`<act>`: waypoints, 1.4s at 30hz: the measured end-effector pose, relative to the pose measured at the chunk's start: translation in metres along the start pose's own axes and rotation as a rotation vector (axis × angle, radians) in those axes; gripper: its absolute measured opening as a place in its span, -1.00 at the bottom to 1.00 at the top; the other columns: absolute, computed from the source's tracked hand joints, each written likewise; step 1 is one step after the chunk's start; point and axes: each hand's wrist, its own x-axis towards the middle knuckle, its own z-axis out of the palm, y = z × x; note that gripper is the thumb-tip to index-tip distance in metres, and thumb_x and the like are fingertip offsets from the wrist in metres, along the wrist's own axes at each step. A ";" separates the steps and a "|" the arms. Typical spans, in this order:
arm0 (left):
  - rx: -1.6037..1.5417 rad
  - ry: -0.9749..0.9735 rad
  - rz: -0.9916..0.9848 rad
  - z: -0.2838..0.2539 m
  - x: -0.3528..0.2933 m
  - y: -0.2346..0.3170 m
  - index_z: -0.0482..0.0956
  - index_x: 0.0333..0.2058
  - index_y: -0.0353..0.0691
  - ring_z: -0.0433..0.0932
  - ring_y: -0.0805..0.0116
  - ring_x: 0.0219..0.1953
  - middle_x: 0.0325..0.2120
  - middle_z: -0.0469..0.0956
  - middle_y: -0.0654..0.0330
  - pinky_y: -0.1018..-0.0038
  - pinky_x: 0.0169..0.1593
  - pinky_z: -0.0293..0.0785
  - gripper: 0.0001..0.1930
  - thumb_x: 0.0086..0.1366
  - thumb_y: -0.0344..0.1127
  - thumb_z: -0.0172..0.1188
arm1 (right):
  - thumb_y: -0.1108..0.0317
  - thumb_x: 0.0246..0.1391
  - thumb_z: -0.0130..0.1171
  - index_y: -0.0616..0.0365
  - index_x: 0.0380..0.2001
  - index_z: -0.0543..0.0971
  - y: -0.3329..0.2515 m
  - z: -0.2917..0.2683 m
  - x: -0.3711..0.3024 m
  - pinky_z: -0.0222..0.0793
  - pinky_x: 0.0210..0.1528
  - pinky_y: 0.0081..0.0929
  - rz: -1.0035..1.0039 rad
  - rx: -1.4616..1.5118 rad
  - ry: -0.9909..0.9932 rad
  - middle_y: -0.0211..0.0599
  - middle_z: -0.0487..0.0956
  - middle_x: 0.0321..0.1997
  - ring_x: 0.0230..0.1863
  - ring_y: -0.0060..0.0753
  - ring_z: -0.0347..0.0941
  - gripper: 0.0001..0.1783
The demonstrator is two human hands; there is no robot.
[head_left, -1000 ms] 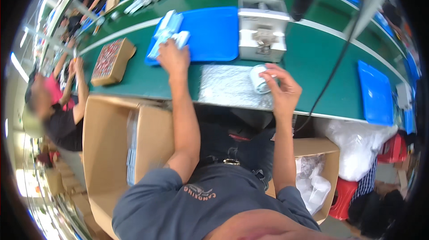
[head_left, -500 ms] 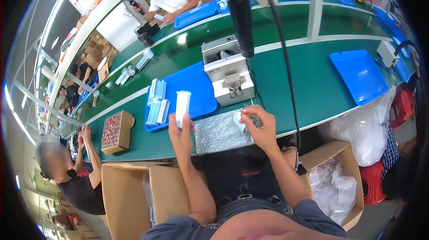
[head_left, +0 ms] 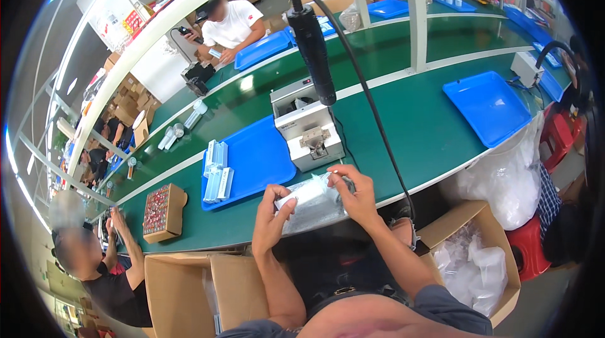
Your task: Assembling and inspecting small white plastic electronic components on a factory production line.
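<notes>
My left hand (head_left: 272, 209) and my right hand (head_left: 354, 193) together hold a whitish tube-shaped part (head_left: 307, 191) over a crinkled clear plastic bag (head_left: 309, 212) at the near edge of the green table (head_left: 403, 130). The left hand grips the part's left end, while the right hand's fingers close on its right end. Just behind my hands stands a small grey machine (head_left: 309, 129). A blue tray (head_left: 255, 161) to its left carries several similar pale parts (head_left: 216, 166) stacked at its left side.
A black powered driver (head_left: 313, 45) hangs on a cable above the machine. A second blue tray (head_left: 490, 106) lies right. Open cardboard boxes (head_left: 183, 291) (head_left: 472, 262) flank my lap. A brown box of small parts (head_left: 162, 211) sits left. Other people work nearby.
My left hand brought the pale part from upright beside the tray down to meet my right hand. Both hands now hold it level over the plastic bag.
</notes>
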 end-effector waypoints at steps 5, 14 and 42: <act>-0.058 0.097 0.138 0.011 0.006 0.004 0.44 -0.09 -0.28 0.50 0.50 -0.20 -0.23 0.47 0.25 0.57 -0.12 0.43 -0.61 0.12 -0.56 0.38 | 0.64 -0.01 0.21 0.23 -0.22 0.63 -0.002 0.001 -0.002 0.43 -0.18 -0.33 -0.188 -0.158 -0.021 -0.14 0.58 -0.39 -0.29 -0.11 0.52 -0.76; -0.496 0.181 0.190 0.068 0.013 0.012 0.00 0.35 -0.18 0.51 0.29 -0.01 -0.05 0.48 0.03 0.35 0.15 0.40 -0.19 0.22 -0.60 0.25 | 0.64 -0.22 0.20 0.27 -0.24 0.62 0.007 0.003 -0.005 0.43 -0.02 -0.21 -0.363 -0.376 0.031 -0.08 0.59 -0.27 -0.15 0.06 0.52 -0.65; -0.397 -0.132 0.240 0.063 0.050 -0.009 0.03 0.39 -0.30 0.47 0.31 0.08 -0.02 0.51 0.04 0.35 0.22 0.30 -0.31 0.38 -0.32 0.10 | 0.38 -0.05 0.41 0.10 0.09 0.54 -0.027 -0.027 0.032 0.32 -0.30 -0.53 -0.102 -0.201 -0.245 -0.35 0.52 -0.13 -0.37 -0.50 0.32 -0.44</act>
